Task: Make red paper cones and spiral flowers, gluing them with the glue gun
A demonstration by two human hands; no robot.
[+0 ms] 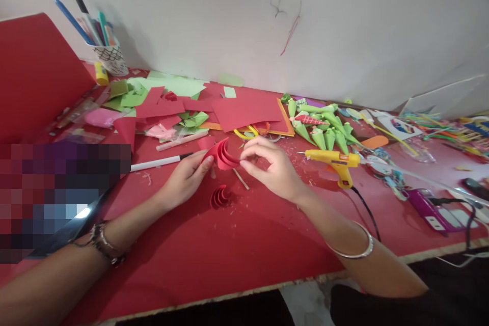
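Observation:
A piece of red paper point(225, 155) with curled strips is raised a little above the red table. My left hand point(188, 177) is closed on its left side, thumb in front. My right hand point(269, 165) pinches the tip of one curled strip between thumb and fingers. Below them on the tabletop lies another curled red paper piece point(220, 196). A thin pale stick point(241, 179) rests just under the held paper. To the left of my left hand is a white marker point(156, 163) with a black end.
A yellow glue gun point(336, 162) with a black cord lies right of my right hand. Behind are red paper sheets point(248, 112), green paper cones point(324, 125) and a pen cup point(110, 58). A purple power strip point(426, 210) sits at the right.

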